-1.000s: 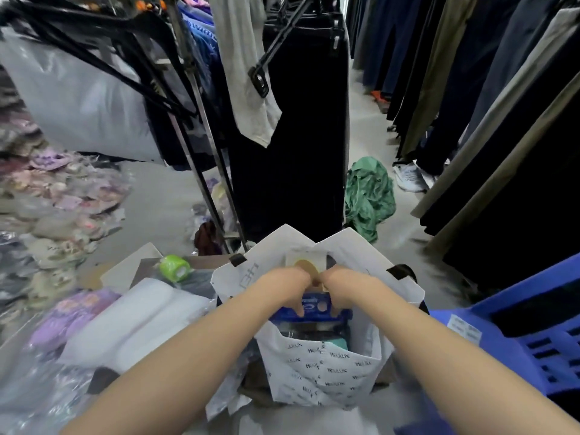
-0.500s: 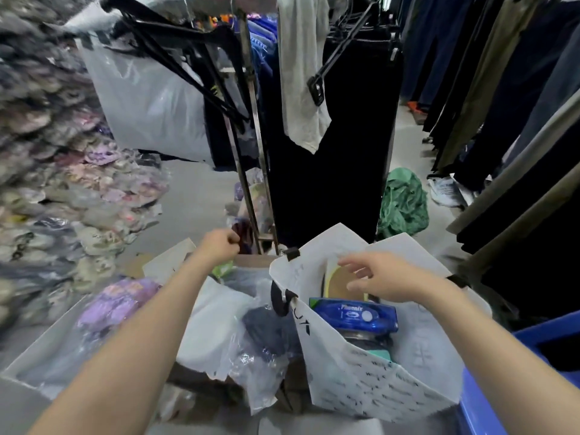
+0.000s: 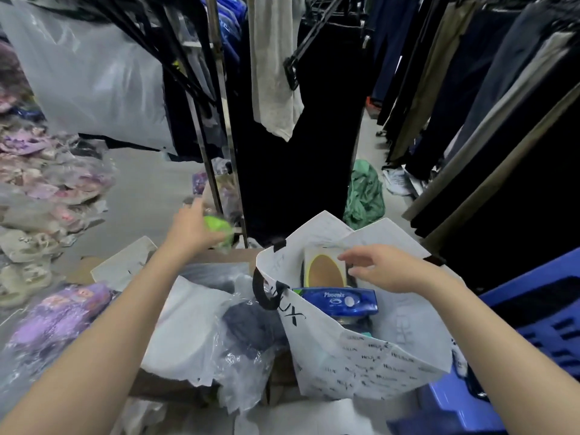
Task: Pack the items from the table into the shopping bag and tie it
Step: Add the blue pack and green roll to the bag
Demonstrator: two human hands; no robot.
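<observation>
— Where do we stand with the shopping bag [image 3: 361, 365]?

— It sits open in front of us, white with black lettering, its mouth held wide. Inside we see a blue Phoenix box [image 3: 339, 301] lying across the middle and a boxed insole [image 3: 324, 271] standing behind it against the back wall. Our right hand [image 3: 386, 268] hovers over the mouth, fingers loosely spread, fingertips at the insole box — whether they touch it we cannot tell.

— And the left?

— Our left hand [image 3: 193, 229] is out beyond the bag's left rim, curled around a green roll [image 3: 218, 227]. It is blurred, so we read it as a grasp, not a certainty.

— So the step is bringing that roll in. How do we do it well?

— We judge it best to carry the roll over the left rim, clear of the black handle [image 3: 266, 293], and drop it into the gap left of the blue box. The right hand should keep the back wall from folding in.

— Room to move?

— Tight on the far side: the metal rack pole [image 3: 216, 120] and hanging clothes stand just behind the roll. To the left, plastic-wrapped packages [image 3: 219, 321] crowd against the bag; to the right, a blue crate [image 3: 533, 324] stands just beside it. The open path is straight up and over.
</observation>
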